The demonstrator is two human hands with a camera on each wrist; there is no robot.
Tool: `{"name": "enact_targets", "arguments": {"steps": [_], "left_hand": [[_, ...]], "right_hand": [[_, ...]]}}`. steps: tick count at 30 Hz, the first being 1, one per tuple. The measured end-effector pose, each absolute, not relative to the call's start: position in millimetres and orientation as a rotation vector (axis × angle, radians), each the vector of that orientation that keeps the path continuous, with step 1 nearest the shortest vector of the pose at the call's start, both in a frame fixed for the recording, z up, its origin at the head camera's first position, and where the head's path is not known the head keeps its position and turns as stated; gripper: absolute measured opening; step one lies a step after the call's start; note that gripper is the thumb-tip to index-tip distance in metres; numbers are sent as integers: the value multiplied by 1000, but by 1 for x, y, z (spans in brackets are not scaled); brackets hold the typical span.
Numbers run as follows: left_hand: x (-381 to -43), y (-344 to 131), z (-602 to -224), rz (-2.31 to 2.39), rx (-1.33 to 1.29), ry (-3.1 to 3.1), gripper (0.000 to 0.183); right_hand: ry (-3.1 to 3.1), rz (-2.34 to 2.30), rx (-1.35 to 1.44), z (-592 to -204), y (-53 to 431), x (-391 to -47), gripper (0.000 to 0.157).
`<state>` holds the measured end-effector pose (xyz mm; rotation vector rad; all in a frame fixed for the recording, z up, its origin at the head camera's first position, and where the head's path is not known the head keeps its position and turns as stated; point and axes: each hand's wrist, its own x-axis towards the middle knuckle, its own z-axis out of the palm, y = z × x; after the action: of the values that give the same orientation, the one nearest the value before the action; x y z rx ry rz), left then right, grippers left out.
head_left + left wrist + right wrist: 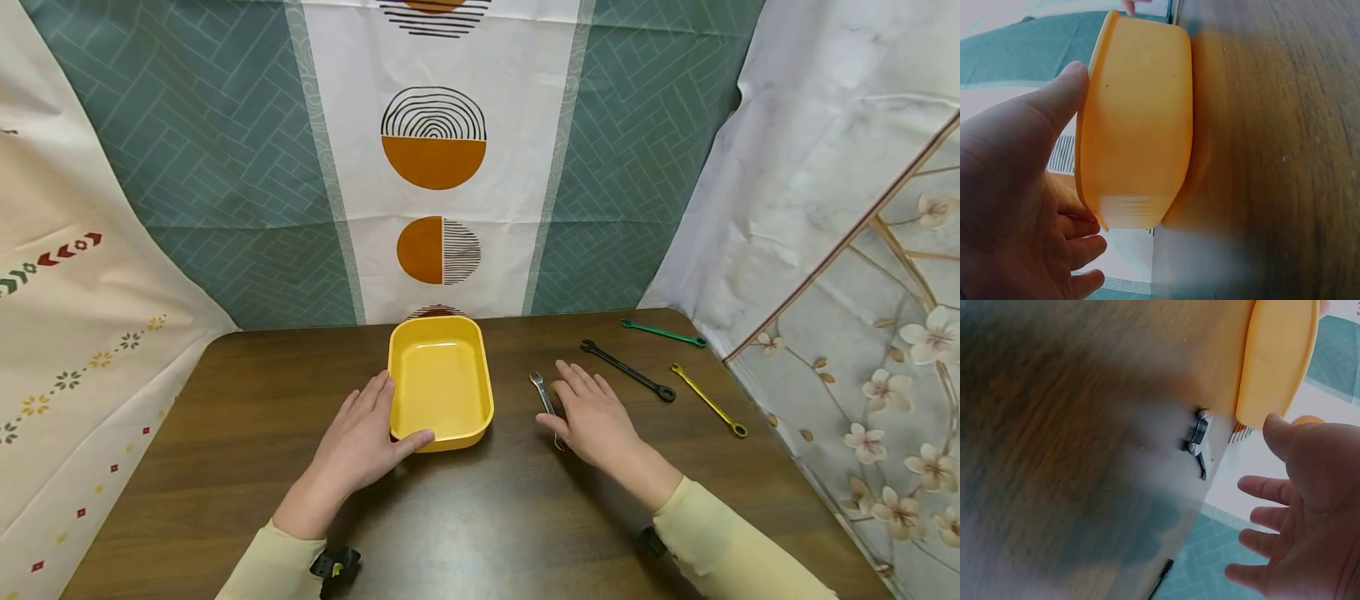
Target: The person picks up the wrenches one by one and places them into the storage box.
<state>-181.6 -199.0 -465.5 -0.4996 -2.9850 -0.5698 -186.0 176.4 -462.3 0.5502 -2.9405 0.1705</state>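
Observation:
A yellow plastic tray (442, 387) stands on the brown table. My left hand (360, 442) rests at its near left corner, fingers extended along the left rim and thumb across the front rim. In the left wrist view the thumb touches the edge of the tray (1135, 119). Over a small silver combination wrench (542, 392) hovers my right hand (596, 421), fingers spread and holding nothing; it covers part of the wrench in the head view. The right wrist view shows the silver wrench (1202, 440) lying on the table, apart from the fingers (1266, 489).
Right of my right hand lie a black wrench (626, 368), a green wrench (663, 333) near the back edge and a yellow wrench (708, 400) near the right edge. A patterned curtain (240, 167) hangs behind the table (480, 517), with further cloths at both sides.

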Motion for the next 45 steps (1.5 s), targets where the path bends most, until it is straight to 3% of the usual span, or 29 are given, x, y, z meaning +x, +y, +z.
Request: {"name": "enact_targets", "arguments": {"steps": [20, 45], "left_hand": [[-182, -199, -467, -607, -484, -2997, 118], [-182, -199, -466, -630, -480, -2999, 117]], "right_hand": [[-3031, 198, 497, -468, 179, -196, 31], [-3057, 67, 502, -477, 171, -202, 30]]}}
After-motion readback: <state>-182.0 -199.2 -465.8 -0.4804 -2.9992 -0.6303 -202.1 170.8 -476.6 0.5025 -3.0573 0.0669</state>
